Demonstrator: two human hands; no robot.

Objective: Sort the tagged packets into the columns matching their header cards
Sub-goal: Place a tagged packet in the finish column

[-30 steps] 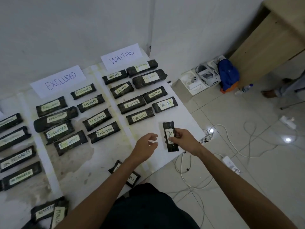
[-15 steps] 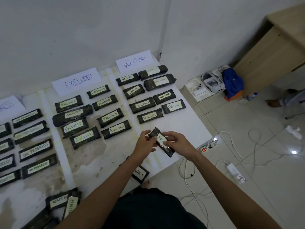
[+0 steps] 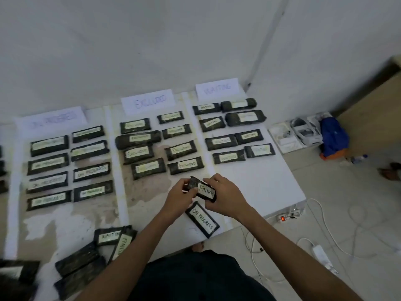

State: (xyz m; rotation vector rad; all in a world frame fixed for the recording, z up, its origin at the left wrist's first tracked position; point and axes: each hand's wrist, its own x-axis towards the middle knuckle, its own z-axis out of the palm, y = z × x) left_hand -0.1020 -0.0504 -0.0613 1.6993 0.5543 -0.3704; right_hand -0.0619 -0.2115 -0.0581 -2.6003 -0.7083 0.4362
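I hold a dark packet tagged FINISH (image 3: 204, 190) above the white table (image 3: 264, 183), gripped at its left end by my left hand (image 3: 179, 197) and at its right end by my right hand (image 3: 225, 196). Just below it a packet tagged ON PROGRESS (image 3: 202, 219) lies near the table's front edge. Header cards ON PROGRESS (image 3: 54, 119), EXCLUDED (image 3: 148, 102) and WAITING (image 3: 217, 89) stand at the back, each with rows of matching packets in front. A loose pile at the front left includes packets tagged WAITING (image 3: 108, 236) and FINISH (image 3: 122, 246).
White tape strips (image 3: 112, 161) divide the columns. The table's right edge drops to a tiled floor with a power strip (image 3: 286, 217), cables, an adapter (image 3: 321, 255), a blue bag (image 3: 333, 137) and white boxes. A wooden cabinet (image 3: 373, 118) stands at the right.
My view has swung left, bringing the ON PROGRESS column into sight. My left hand has closed on the FINISH packet, which turned from upright to nearly level between both hands.
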